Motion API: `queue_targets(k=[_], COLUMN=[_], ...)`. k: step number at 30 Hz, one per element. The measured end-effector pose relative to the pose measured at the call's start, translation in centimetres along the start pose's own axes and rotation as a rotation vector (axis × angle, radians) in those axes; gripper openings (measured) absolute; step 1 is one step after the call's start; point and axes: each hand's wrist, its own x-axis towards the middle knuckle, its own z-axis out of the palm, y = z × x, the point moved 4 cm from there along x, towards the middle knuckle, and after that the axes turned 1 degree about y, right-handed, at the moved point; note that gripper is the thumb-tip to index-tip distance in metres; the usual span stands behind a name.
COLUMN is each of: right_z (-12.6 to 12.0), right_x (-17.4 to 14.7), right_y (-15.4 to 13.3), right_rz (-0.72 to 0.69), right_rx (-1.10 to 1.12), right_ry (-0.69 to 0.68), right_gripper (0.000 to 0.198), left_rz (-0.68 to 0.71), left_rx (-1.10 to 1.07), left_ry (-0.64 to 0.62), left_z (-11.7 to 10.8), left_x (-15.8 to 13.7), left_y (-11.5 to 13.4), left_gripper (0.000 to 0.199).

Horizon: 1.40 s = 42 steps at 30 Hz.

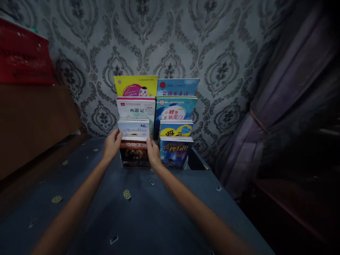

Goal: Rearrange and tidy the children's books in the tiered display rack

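- Dark book (134, 157) with an animal's face on its cover: upright at the front of the left column, low down, between the two hands.
- Left hand (113, 141): grasps the left edge near the top of this book, where the pale book (134, 129) shows behind it.
- Right hand (153, 151): grasps the opposite edge, thumb toward the front (whether the pale book is pinched in as well, I cannot tell).
- Behind them, in rising steps, stand a white book (136, 109) and a yellow book (134, 82); the blue book (175, 156) fronts the right column, just beside the right hand.
- Something clear, perhaps a stand (186, 163), shows at the foot of the books, on the blue table (148, 212).
- To handle it well, I would keep both hands level and press evenly from the sides, so the book neither tilts nor twists.
- Pressure should be light, since paper covers probably bend easily.
- The right knuckles want care: the gap to the blue book is narrow, and a bump could push it askew.
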Motion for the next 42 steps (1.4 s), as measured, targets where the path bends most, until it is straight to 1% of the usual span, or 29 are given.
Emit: queue_targets(k=[3, 5, 12, 15, 18, 20, 23, 28, 29, 31, 33, 34, 36, 38, 40, 42], right_z=[-0.3, -0.5, -0.8, -1.1, -1.3, -1.5, -1.8, -1.7, -1.6, -1.3, -1.1, -1.0, -0.8, -0.8, -0.7, -0.8], right_x=[-0.1, -0.1, -0.5, -0.6, -0.6, -0.6, -0.6, -0.7, -0.8, -0.9, -1.0, -1.1, -1.1, -1.1, -1.1, -1.2], right_y=[0.3, 0.3, -0.8, -1.4, -1.9, -2.1, -2.2, -1.9, -1.8, -1.6, -1.3, -1.2, -1.0, -0.9, -0.9, -0.8], right_rz=[0.077, 0.100, 0.073, 0.112, 0.140, 0.161, 0.182, 0.155, 0.143, 0.122, 0.111, 0.108, 0.105, 0.097, 0.085, 0.072], right_rx=[0.078, 0.049, -0.064, -0.125, -0.163, -0.176, -0.181, -0.146, -0.141, -0.136, -0.132, -0.129, -0.118, -0.108, -0.101, -0.098], right_ry=[0.052, 0.050, -0.030, -0.057, -0.073, -0.094, -0.119, -0.112, -0.109, -0.100, -0.085, -0.074, -0.056, -0.043, -0.034, -0.024], right_gripper=[0.057, 0.055, 0.052, 0.050, 0.048, 0.050, 0.053, 0.054, 0.054, 0.054, 0.055, 0.055, 0.056, 0.055, 0.053, 0.051], left_rz=[-0.023, -0.027, -0.080, -0.111, -0.084, -0.037, 0.022, 0.047, 0.059, 0.114, 0.204, 0.254, 0.341, 0.417, 0.469, 0.484], left_rx=[0.000, -0.024, -0.102, -0.149, -0.168, -0.105, 0.063, 0.292, 0.332, 0.434, 0.548, 0.599, 0.671, 0.702, 0.697, 0.685], left_ry=[-0.042, -0.052, -0.055, -0.076, -0.111, -0.129, -0.139, -0.190, -0.173, -0.079, 0.006, 0.011, -0.041, -0.113, -0.174, -0.199], left_z=[0.2, 0.2, 0.2, 0.3, 0.3, 0.2, -0.1, -0.5, -0.5, -0.4, 0.1, 0.6, 1.9, 3.2, 4.3, 4.9], left_x=[-0.6, -0.8, -0.4, -0.1, 0.1, 0.1, 0.1, 0.2, 0.1, -0.2, -0.6, -0.8, -1.0, -0.8, -0.3, 0.3], left_y=[0.0, 0.1, -0.9, -1.1, -0.5, 0.2, 1.0, 1.9, 2.3, 3.6, 5.4, 6.3, 7.8, 8.7, 9.1, 9.1], left_gripper=[0.052, 0.054, 0.060, 0.065, 0.064, 0.059, 0.052, 0.047, 0.049, 0.057, 0.065, 0.066, 0.061, 0.057, 0.054, 0.051])
